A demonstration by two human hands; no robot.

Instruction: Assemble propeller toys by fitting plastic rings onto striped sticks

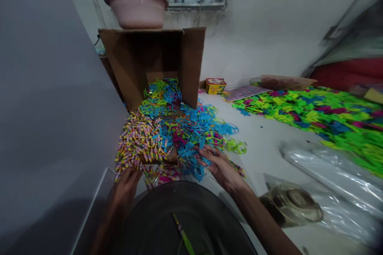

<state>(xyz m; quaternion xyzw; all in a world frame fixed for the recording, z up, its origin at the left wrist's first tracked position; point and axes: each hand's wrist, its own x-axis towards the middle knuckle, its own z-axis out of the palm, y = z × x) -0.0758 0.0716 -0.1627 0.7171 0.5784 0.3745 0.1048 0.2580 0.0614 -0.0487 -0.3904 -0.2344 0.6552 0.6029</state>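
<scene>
My left hand [127, 183] is at the near edge of a pile of small pink-and-yellow patterned pieces [140, 139]. Its fingers are drawn together, and the tips are hard to make out among the pieces. Over a heap of blue plastic pieces with thin loops [206, 117], my right hand [220, 167] has its fingers curled round a blue plastic piece [202, 143]. Below both hands stands a dark round tub [143, 203]. Inside it lies a slim green item with a patterned section [186, 239].
An open cardboard box [193, 63] lies behind the heaps, a pink basin [137, 10] on top. Bright flat plastic pieces [311, 113] spread across the right floor. Clear plastic bags [329, 171] lie nearer. A grey panel [54, 107] blocks the left; a yellow-red box [215, 87] sits by the wall.
</scene>
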